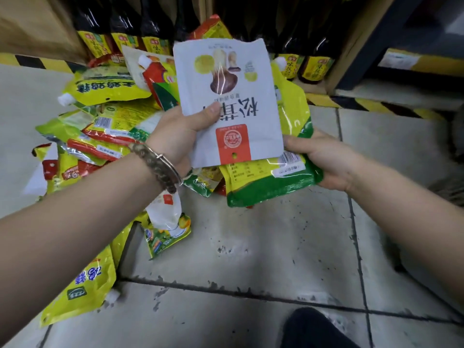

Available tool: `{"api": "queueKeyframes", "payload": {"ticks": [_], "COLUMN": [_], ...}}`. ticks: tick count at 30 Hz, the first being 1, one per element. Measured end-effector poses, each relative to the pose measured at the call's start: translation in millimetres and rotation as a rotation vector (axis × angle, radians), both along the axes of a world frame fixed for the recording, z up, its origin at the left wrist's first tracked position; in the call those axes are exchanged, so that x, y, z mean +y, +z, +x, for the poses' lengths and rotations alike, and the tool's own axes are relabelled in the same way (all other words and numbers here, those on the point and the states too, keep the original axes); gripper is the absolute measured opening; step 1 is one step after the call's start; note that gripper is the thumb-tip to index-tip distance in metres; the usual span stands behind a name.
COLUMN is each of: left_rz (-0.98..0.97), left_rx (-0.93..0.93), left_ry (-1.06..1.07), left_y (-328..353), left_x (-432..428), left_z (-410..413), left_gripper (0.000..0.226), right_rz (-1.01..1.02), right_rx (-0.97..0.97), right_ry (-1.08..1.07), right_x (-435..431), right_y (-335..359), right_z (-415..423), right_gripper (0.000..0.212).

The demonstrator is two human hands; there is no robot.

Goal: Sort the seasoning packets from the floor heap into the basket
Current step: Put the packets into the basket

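Holds white seasoning packet [226,96] raised above the floor heap [100,126], printed face toward the camera, clamped in left hand [180,139] with thumb pressed on the front. Grips yellow-green packet [271,182] in right hand [329,162], thumb on top, partly beneath the white one. Below: tiled floor [251,259]. Behind: dark bottles [313,64] on a low shelf.

I see a white packet [226,96] printed with brown mushrooms, black characters and an orange-red label, and beside it a yellow pouch [293,116] with a green near edge. On the left the heap [100,126] mixes yellow, green and red, the far kerb stripe [37,62] is banded yellow and black, and the floor tiles [251,247] are pale grey with dark specks.
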State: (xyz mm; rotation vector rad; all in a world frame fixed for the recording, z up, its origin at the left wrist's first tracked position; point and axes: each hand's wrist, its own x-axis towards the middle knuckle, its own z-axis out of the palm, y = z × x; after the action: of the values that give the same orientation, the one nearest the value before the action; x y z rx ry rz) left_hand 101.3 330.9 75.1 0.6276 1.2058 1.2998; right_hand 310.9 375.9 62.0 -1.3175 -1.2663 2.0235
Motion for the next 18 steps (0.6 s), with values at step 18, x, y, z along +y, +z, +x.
{"api": "queueKeyframes", "payload": {"ticks": [18], "left_rz": [0.304], "left_rx": [-0.069], "left_ry": [-0.177], "left_y": [100.8], "left_x": [12.4], "left_z": [79.8], "left_gripper": [0.019], "right_rz": [0.758], "right_rx": [-0.231], "right_ry": [-1.022], "right_x": [-82.0], "right_y": [146.8], "right_z": [65.9], "right_gripper": [0.016]}}
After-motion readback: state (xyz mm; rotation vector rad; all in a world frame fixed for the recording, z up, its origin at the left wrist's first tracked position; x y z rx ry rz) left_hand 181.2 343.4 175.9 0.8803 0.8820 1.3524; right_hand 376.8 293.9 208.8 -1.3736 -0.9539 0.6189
